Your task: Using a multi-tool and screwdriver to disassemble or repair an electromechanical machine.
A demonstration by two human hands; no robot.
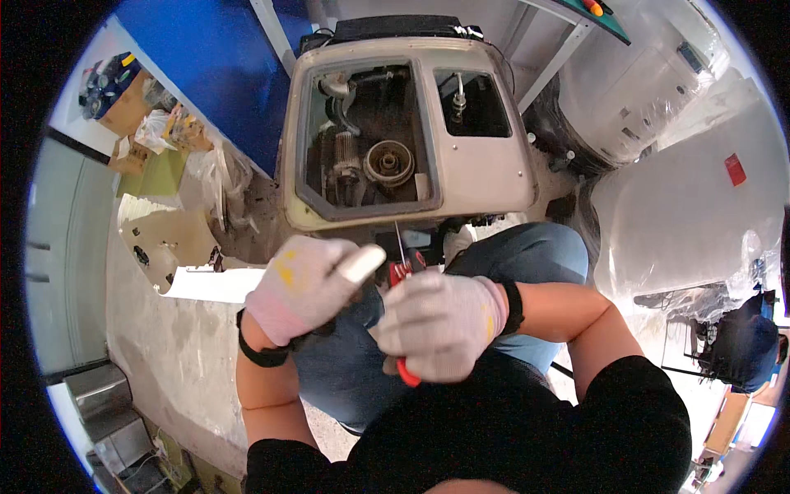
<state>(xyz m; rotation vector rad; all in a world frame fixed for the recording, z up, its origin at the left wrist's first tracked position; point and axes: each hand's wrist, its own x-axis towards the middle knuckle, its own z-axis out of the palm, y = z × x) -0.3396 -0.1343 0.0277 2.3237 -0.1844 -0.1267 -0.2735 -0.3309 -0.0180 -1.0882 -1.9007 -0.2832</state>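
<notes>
the slim hand tool with red handles and a thin metal shaft is sitting above the person's lap, its shaft pointing ahead; whether the tip is touching anything, i cannot tell. the pale-knit-gloved right hand is gripping its handles, fingers wrapped round. just beside, the pale-knit-gloved left hand is hovering, thumb sticking out, but its fingers are hiding, so i cannot tell if it is holding anything. the step in hand is looking like readying the tool, and the next move is probably calling for a firm right grip and careful aim. beyond, the big cream metal casing with 2 dark openings is standing ahead, a round ringed metal part showing in the larger one.
</notes>
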